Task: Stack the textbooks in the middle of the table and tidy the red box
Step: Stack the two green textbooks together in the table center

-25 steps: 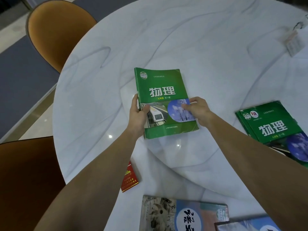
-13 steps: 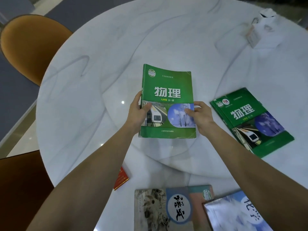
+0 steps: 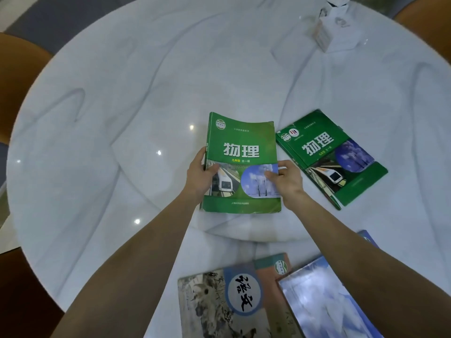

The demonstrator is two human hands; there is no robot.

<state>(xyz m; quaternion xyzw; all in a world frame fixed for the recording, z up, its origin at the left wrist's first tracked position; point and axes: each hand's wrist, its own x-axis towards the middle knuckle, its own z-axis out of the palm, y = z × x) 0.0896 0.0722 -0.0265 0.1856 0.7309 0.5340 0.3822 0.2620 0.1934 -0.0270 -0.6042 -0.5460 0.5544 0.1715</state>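
A green physics textbook (image 3: 241, 147) is held just above the middle of the round white marble table (image 3: 122, 106). My left hand (image 3: 199, 176) grips its left edge and my right hand (image 3: 286, 181) grips its right edge, thumbs on the cover. A second green physics textbook (image 3: 341, 152) lies flat just to the right, apparently on another green book. Near the front edge lie a grey-and-blue textbook (image 3: 231, 301) and a blue-covered one (image 3: 324, 303). The red box is out of view, hidden behind my left forearm or past the frame.
A white tissue box (image 3: 336, 32) stands at the far right of the table. Orange chairs sit at the left (image 3: 14, 76) and the far right corner (image 3: 427, 23). A brown chair seat (image 3: 22, 296) is at the near left.
The held green book has shifted right, closer to the second green book, as my view turned right. The red box seen by my left forearm earlier has left the view.
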